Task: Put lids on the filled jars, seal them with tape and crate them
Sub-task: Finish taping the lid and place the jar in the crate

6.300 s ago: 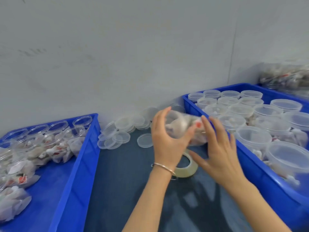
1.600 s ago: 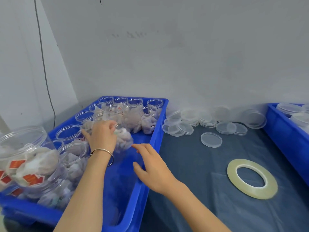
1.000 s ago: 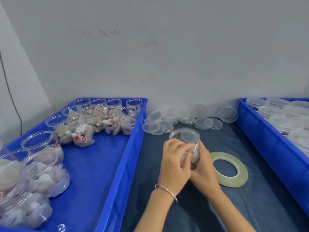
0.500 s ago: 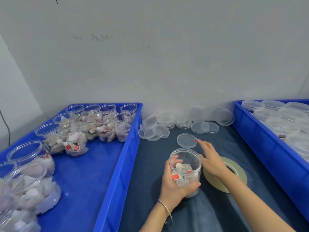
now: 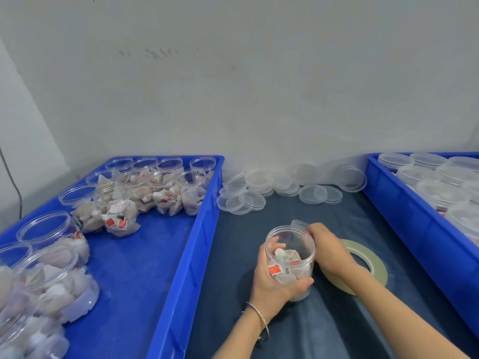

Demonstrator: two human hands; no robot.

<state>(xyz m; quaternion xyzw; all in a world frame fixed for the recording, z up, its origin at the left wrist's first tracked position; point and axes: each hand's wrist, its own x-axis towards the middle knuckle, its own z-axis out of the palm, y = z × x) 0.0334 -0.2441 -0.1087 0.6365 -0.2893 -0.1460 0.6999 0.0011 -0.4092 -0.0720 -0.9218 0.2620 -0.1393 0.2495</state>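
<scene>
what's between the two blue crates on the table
In the head view, between the left crate and right crate: loose clear lids by the wall, the open jar in the left hand, and the tape roll.

A small packing workroom: blue crates (image 5: 181, 255) of filled jars (image 5: 166, 187), stacked lids (image 5: 259, 181), bare wall (image 5: 233, 86)

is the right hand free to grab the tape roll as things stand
Probably not yet. The right hand is pinching a lid at the jar rim, so it is occupied. The tape roll lies flat right beneath its wrist, nothing on it, so once the lid is down it looks within easy reach.
</scene>
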